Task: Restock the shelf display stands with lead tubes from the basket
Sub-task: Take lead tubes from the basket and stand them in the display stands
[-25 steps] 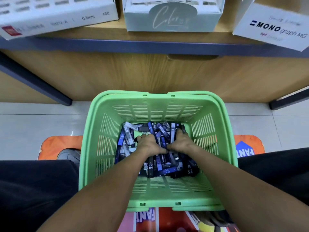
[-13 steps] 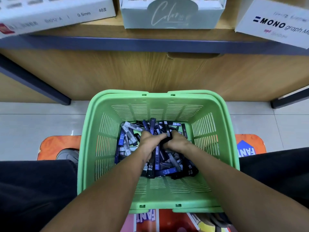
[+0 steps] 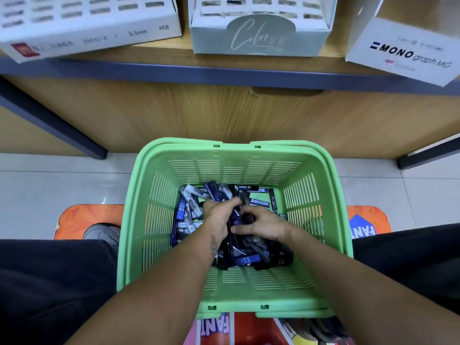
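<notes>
A green plastic basket (image 3: 333, 220) stands on the floor between my knees. A heap of blue, black and clear lead tubes (image 3: 189, 207) lies at its bottom. Both my hands are down in the heap. My left hand (image 3: 217, 217) grips a bundle of dark tubes, fingers curled round them. My right hand (image 3: 261, 224) is curled round the same bundle from the right, thumb pointing left. Three white display stands sit on the shelf above: a slotted one (image 3: 94, 23) at left, a pale one (image 3: 258, 33) in the middle, a MONO graph one (image 3: 408, 48) at right.
The wooden shelf has a dark blue front edge (image 3: 224, 72) and a wood panel below it. Dark metal legs (image 3: 62, 130) slant down at left and right. An orange mat (image 3: 87, 217) lies under the basket on pale floor tiles. My dark trouser legs flank the basket.
My hands have come together from side by side on the heap and gathered a bundle of tubes between them. The camera has tilted slightly upward.
</notes>
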`<state>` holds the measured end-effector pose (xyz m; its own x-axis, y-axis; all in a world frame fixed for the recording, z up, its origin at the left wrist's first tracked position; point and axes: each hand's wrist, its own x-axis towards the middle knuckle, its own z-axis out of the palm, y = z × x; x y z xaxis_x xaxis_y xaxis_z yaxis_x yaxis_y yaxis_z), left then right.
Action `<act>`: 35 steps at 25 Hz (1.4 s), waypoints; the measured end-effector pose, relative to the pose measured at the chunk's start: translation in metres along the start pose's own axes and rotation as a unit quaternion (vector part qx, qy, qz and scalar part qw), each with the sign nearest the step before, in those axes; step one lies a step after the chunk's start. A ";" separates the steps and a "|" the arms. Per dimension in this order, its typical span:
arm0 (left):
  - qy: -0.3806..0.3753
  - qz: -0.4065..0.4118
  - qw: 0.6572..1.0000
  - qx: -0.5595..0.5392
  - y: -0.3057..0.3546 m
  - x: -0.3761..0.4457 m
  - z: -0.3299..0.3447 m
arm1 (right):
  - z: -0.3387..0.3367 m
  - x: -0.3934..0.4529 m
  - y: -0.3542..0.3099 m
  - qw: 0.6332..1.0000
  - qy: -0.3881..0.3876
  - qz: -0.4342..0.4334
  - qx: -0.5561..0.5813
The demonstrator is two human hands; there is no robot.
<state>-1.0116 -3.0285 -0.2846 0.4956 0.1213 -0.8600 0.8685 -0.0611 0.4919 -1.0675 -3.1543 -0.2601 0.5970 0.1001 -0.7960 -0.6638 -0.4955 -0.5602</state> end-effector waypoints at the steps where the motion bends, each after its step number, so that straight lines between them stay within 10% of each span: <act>1: 0.001 0.008 1.000 -0.003 0.001 -0.002 -0.001 | -0.002 -0.002 -0.003 1.000 0.002 0.002 0.003; 12: -0.082 0.024 0.995 -0.044 0.021 -0.029 -0.031 | -0.012 -0.012 -0.030 0.985 0.171 0.004 0.002; 25: -0.088 0.113 0.988 -0.061 0.006 -0.038 -0.037 | 0.024 -0.027 -0.052 0.957 -0.026 0.009 0.290; 31: -0.088 0.134 0.984 -0.080 0.023 -0.038 -0.043 | 0.015 -0.009 -0.040 0.937 0.081 0.062 0.334; 35: -0.099 0.138 0.981 -0.096 0.030 -0.041 -0.046 | 0.023 -0.016 -0.042 0.936 0.010 0.112 0.334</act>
<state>-1.0066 -2.9903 -0.2283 0.7202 -0.0699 -0.6903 0.6928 0.1247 0.7102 -1.0598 -3.1150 -0.2296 0.4124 0.0391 -0.9101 -0.9033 0.1474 -0.4030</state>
